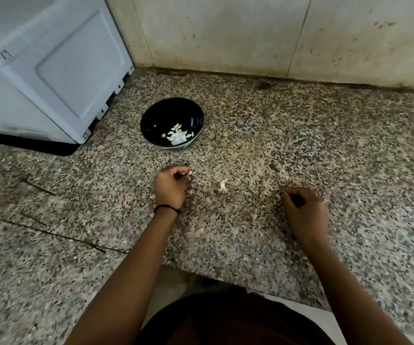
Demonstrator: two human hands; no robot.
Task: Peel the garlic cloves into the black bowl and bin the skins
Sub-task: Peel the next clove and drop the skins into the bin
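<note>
The black bowl [172, 122] stands on the granite counter [275, 135] and holds several peeled garlic cloves [177, 135]. My left hand [171, 186] rests below the bowl with curled fingers pinching a small pale piece, probably garlic skin. My right hand [304, 210] lies to the right, fingers curled round thin skin scraps at its fingertips. A pale garlic piece [223, 185] lies on the counter between the two hands. Faint skin flakes [284, 176] lie above the right hand.
A white appliance [49, 70] fills the back left corner on a black base. A stained tiled wall [275, 33] runs along the back. Cracks cross the counter at the left. The counter's front edge has a cut-out near my body.
</note>
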